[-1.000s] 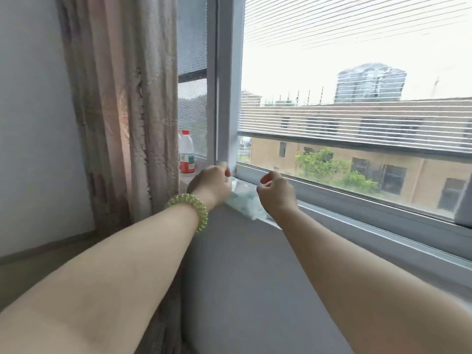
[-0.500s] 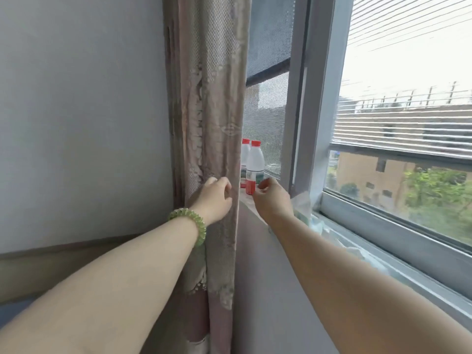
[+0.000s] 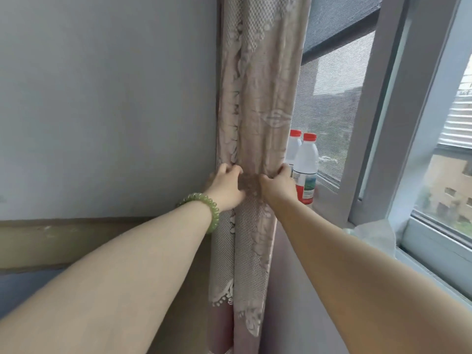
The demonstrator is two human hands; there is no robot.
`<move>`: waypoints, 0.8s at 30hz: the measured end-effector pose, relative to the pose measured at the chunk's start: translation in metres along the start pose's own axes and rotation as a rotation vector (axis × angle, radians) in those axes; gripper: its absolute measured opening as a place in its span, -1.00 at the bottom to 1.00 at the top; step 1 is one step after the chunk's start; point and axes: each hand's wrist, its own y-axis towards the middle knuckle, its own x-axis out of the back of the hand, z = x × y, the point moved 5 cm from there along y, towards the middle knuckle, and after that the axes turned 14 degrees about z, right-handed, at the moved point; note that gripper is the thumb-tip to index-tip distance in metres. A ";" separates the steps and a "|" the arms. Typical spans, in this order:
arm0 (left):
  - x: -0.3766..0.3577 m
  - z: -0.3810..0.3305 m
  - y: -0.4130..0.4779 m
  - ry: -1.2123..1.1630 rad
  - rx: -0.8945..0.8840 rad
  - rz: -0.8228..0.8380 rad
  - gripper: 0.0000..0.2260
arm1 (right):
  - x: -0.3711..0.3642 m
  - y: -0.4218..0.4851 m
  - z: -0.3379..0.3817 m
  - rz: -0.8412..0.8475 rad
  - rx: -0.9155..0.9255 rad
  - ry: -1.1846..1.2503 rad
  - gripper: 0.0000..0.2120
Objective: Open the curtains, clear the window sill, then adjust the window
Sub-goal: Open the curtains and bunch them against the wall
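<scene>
Both bare arms reach up from the bottom corners toward the middle of the frame. The left hand (image 3: 228, 186) and the right hand (image 3: 277, 183) sit side by side, fingers curled tight, each squeezing a bunch of the curtain (image 3: 258, 103).

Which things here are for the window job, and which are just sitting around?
For the job:
curtain, gripped by left hand and right hand
two red-capped bottles on the window sill
sliding window frame

Just there:
green bead bracelet
grey wall
crumpled clear plastic
</scene>
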 end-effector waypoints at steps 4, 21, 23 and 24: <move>0.007 0.013 0.033 -0.006 -0.018 -0.067 -0.55 | -0.007 0.036 0.002 -0.021 0.000 0.028 -0.42; 0.083 0.133 0.241 -0.122 0.061 -0.514 -0.04 | -0.094 0.258 0.043 -0.104 -0.008 -0.130 -0.48; 0.092 0.151 0.278 -0.300 -0.033 -0.410 0.02 | -0.113 0.291 0.052 -0.112 0.035 -0.092 -0.54; 0.094 0.157 0.295 -0.414 -0.082 -0.347 0.01 | -0.119 0.304 0.056 -0.113 0.063 -0.085 -0.56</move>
